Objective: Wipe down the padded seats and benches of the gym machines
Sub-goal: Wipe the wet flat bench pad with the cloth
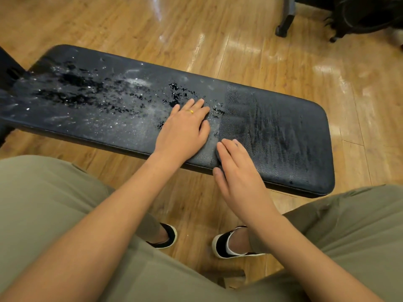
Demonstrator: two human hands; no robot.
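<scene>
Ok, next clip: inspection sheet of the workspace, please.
Surface: black padded bench, droplets and white specks over its left part, streaky right part.
Job's things: pebbled dark strip across the pad between the hands; cloth or bare pad, cannot tell.
Clutter: nothing seen.
Hands: left hand flat on the pad, ring on; right hand flat at the near edge.
Cables: dark tangle top right, unclear.
Surroundings: wooden floor, grey machine leg.

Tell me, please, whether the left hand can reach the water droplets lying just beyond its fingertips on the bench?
Probably yes: the left hand lies flat on the bench, the droplets sit just beyond it, and nothing stands between them.
</scene>
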